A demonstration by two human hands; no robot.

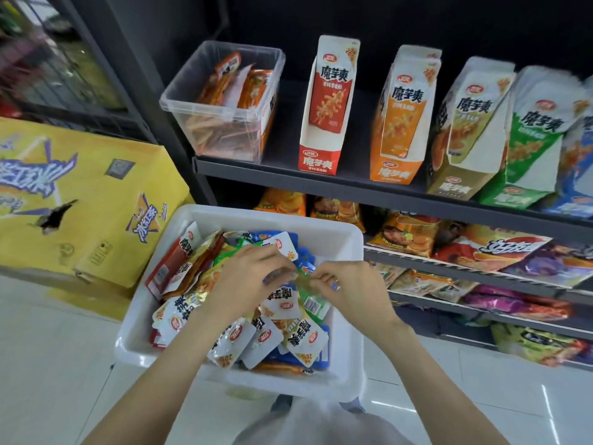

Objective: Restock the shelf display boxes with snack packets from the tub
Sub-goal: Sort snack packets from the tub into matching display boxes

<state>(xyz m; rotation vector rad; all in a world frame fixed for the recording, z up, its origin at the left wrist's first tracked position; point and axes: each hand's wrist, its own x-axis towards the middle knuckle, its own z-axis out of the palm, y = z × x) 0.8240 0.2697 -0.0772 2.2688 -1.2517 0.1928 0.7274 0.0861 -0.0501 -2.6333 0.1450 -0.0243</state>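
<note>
Both hands were over the white tub (348, 239) below the shelf boxes (324, 123); left hand (247, 277) and right hand (349, 290) pinched what looked like one green-gold packet (309, 293) between fingertips.

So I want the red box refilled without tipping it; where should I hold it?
Grip the red box by its tall side walls, coming from the front. It stands upright and narrow on the shelf, with clear gaps to the clear bin and orange box; its low cut-out front looks too flimsy.
</note>
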